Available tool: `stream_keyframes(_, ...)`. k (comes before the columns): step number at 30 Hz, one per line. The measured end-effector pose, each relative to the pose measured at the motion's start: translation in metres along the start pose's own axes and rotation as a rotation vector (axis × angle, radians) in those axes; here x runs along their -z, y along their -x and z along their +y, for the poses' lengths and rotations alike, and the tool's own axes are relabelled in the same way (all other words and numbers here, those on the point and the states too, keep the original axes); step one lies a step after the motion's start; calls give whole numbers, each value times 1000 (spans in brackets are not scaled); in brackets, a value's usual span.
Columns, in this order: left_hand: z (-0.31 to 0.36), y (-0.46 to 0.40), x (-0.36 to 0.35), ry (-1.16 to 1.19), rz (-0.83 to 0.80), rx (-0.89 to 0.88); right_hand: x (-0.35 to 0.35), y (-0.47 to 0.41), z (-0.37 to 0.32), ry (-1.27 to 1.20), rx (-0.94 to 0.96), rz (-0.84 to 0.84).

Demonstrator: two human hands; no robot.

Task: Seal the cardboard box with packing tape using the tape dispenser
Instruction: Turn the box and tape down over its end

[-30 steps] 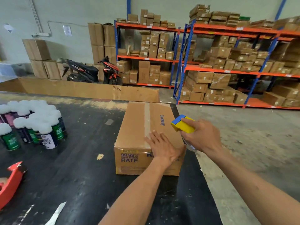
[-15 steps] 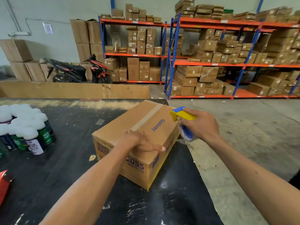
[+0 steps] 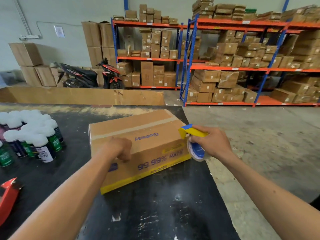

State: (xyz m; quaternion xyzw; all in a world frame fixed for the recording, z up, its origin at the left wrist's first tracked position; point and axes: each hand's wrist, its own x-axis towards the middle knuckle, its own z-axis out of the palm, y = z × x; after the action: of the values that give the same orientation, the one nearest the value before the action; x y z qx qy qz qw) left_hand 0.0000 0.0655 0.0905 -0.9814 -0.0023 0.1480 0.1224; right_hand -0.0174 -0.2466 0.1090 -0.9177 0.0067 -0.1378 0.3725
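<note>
The left hand (image 3: 119, 148) lies curled over the near top edge of the box (image 3: 138, 146), pressing down on it. Just right of it, the right hand (image 3: 210, 144) is closed round the dispenser (image 3: 194, 134) at the box's right end

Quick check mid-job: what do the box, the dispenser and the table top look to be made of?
Box: brown cardboard, matt, with printed lettering and a glossy tape strip along the top seam.
Tape dispenser: likely hard plastic, smooth yellow and blue, holding a clear shiny tape roll.
Table: dark, scuffed board with pale worn patches; material unclear.
</note>
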Motion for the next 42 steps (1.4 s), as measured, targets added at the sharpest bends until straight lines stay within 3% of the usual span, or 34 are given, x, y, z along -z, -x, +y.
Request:
stream_keyframes(2,5,-6,2,-50,-7,64,-4,-1,-4,-4,6,-19)
stream_keyframes(8,63,-40,-16,195,193,-61,-11,-1,-11,12,47,-66)
stream_keyframes(13,69,-54,-49,117,404,-108,-6,-3,-6,-44,23,-39)
stream_keyframes(19,27,-47,-68,135,460,-384,-1,-5,-2,-134,-22,-18)
stream_keyframes(22,-15,-45,-73,280,401,-514,1,-6,-3,-198,-56,-29)
stream_keyframes(25,-24,-42,-47,311,270,-448,3,-7,-4,-224,-60,-19)
stream_keyframes(32,146,-17,-7,378,148,-131,5,-15,-7,-237,-80,97)
stream_keyframes(35,177,-21,-12,308,211,-57,10,-14,-2,-217,-84,109)
stream_keyframes(38,162,-22,-20,277,276,-179,9,-10,5,-238,-102,113)
stream_keyframes(42,93,-16,-30,371,250,-444,1,-3,8,-254,-115,96)
